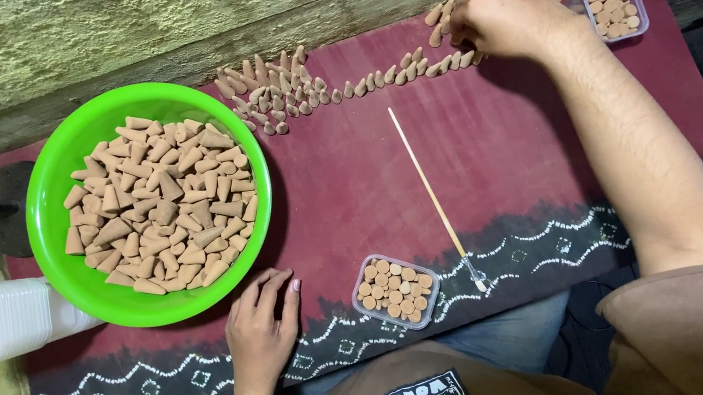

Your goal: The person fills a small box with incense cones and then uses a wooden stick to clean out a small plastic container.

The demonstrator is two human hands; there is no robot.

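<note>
My right hand (500, 13) reaches to the far side of the maroon cloth (501, 149) and closes its fingers on small tan cones in the far row (408, 69). That row stands upright and runs left into a dense cluster of cones (268, 94). My left hand (263, 328) lies flat on the cloth, fingers together, beside the rim of a bright green bowl (50, 192) heaped with loose tan cones (159, 203). It holds nothing.
A thin wooden stick (433, 191) lies diagonally mid-cloth. One clear plastic box of cones (395, 290) sits near the front edge, another (613, 2) at the far right corner. A stack of clear containers (2, 319) lies at left. A rough wall (180, 25) borders the far side.
</note>
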